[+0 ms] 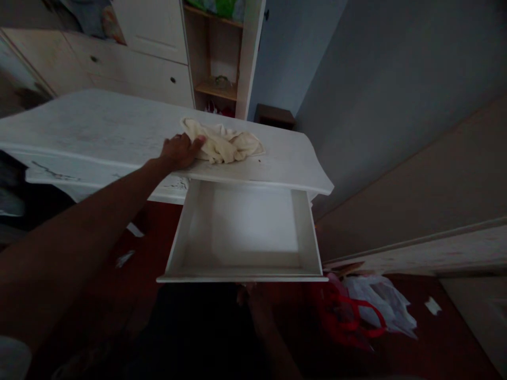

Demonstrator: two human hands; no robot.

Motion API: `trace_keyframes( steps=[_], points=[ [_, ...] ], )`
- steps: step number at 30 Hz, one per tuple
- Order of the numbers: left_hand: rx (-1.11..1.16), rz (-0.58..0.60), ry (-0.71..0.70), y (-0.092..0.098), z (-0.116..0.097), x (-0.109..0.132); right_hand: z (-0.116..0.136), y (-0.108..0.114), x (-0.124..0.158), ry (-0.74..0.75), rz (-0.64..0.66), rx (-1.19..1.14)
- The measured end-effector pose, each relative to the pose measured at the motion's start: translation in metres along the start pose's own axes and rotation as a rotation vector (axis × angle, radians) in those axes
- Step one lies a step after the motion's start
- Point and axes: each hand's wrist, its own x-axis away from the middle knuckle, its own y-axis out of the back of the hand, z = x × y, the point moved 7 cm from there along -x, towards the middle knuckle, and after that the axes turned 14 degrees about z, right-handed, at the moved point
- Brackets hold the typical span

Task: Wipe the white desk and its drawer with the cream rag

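Observation:
My left hand (181,150) rests palm down on the white tabletop (119,124), fingers apart. Its thumb lies against the edge of a crumpled cream cloth (225,143). Below the tabletop's front edge a white drawer (253,227) is pulled out toward me, and its inside looks bare. At the middle of the drawer front, in deep shadow, my right hand (251,295) has its fingers closed against the front. Whatever knob or handle may be there is hidden.
A red bag (348,311) and a white plastic bag (382,301) lie on the dark red floor at right. Beyond the table stands a white cabinet (154,68) with open shelves (217,89). A grey wall (380,105) runs along the right side.

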Motion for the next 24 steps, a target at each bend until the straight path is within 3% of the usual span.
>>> trace_keyframes(
  steps=[8, 13, 18, 24],
  points=[
    [0.083, -0.057, 0.095, 0.003, 0.001, 0.006, 0.006, -0.013, 0.009, 0.061, 0.017, -0.522],
    [0.083, -0.031, 0.126, 0.004, -0.001, 0.012, 0.01, -0.009, 0.011, 0.078, -0.002, -0.452],
    [0.188, -0.099, 0.056, 0.005, -0.002, 0.014, 0.018, -0.008, 0.014, 0.128, -0.052, -0.359],
    [0.165, -0.083, 0.094, 0.004, -0.002, 0.013, 0.041, -0.014, 0.02, 0.134, -0.091, -0.27]
  ],
)
